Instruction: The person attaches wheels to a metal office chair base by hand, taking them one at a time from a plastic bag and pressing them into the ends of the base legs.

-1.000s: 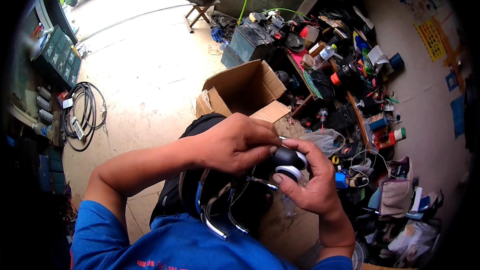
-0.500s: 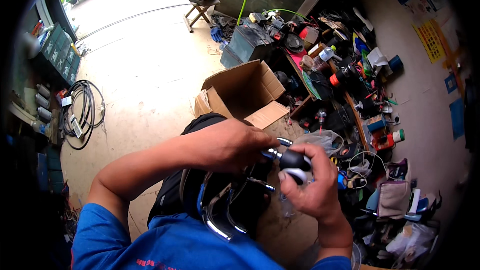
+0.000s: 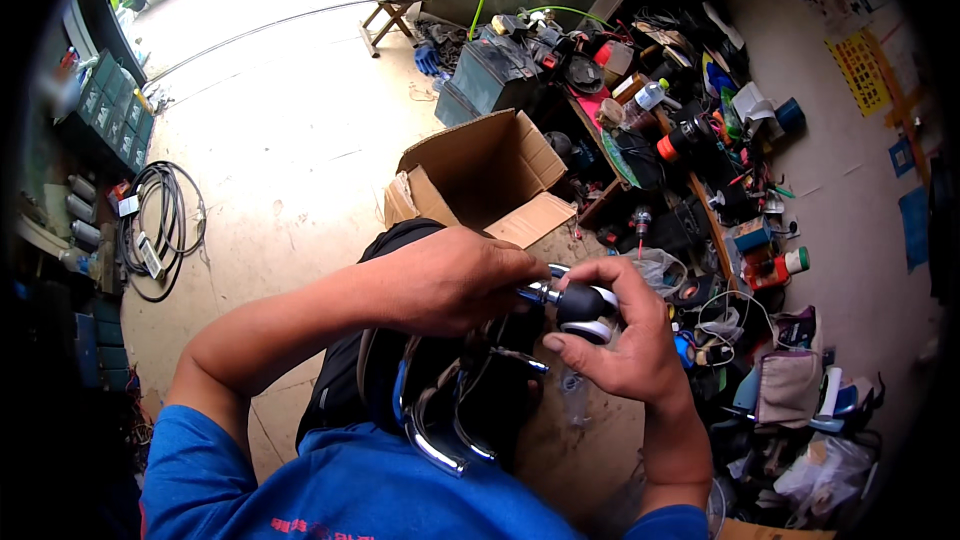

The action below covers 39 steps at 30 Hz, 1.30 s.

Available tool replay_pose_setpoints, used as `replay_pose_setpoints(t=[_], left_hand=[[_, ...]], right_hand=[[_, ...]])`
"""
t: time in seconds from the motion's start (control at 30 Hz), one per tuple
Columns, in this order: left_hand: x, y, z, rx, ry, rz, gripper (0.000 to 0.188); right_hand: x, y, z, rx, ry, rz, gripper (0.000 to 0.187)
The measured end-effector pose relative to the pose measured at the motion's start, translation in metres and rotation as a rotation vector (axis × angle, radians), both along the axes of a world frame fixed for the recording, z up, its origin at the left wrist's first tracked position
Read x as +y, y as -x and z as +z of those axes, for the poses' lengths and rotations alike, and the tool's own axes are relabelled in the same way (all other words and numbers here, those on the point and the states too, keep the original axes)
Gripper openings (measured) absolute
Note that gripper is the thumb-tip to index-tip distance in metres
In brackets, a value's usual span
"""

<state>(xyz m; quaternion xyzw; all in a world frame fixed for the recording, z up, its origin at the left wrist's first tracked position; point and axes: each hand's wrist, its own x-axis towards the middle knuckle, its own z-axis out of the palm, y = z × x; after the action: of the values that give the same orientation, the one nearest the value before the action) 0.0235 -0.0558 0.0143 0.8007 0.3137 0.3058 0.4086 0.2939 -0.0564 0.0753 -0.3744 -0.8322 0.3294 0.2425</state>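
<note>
A caster wheel (image 3: 582, 306), black in the middle with white-rimmed twin wheels and a shiny metal stem, sits between the thumb and fingers of my right hand (image 3: 645, 340). My left hand (image 3: 455, 278) is closed just left of the stem, its back turned up. Its fingertips are hidden, but they seem wrapped round part of a chrome tube frame. That chrome tube frame (image 3: 432, 452) has curved, polished tubes and rests over my lap. Whether the stem is seated in the frame is hidden by my left hand.
An open cardboard box (image 3: 478, 165) stands beyond my knees. Tools, bottles and parts crowd a workbench (image 3: 705, 230) on the right. A coiled black cable (image 3: 165, 230) lies on the floor at left. A small folding stool (image 3: 395, 10) is farther off.
My right-hand fingers have shifted round the caster wheel, and the wheel has turned, showing more of its white rims. My left hand stays at the stem. The view has shifted slightly.
</note>
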Motion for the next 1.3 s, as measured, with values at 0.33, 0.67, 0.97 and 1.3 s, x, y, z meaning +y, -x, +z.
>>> replay_pose_setpoints(t=[0.33, 0.67, 0.97, 1.3], left_hand=[[-0.001, 0.005, -0.008, -0.074, 0.009, 0.017, 0.033], [0.004, 0.007, -0.014, -0.208, 0.030, -0.013, 0.034], [0.001, 0.002, 0.003, -0.116, 0.163, -0.015, 0.036], [-0.002, 0.005, 0.005, -0.046, 0.118, -0.002, 0.036]], right_hand=[[0.015, 0.013, 0.015, -0.186, -0.050, 0.124, 0.039], [0.020, 0.013, 0.016, -0.202, 0.080, 0.085, 0.041], [0.013, 0.013, 0.011, -0.149, 0.062, 0.061, 0.039], [0.007, 0.020, 0.023, -0.205, -0.076, 0.104, 0.038]])
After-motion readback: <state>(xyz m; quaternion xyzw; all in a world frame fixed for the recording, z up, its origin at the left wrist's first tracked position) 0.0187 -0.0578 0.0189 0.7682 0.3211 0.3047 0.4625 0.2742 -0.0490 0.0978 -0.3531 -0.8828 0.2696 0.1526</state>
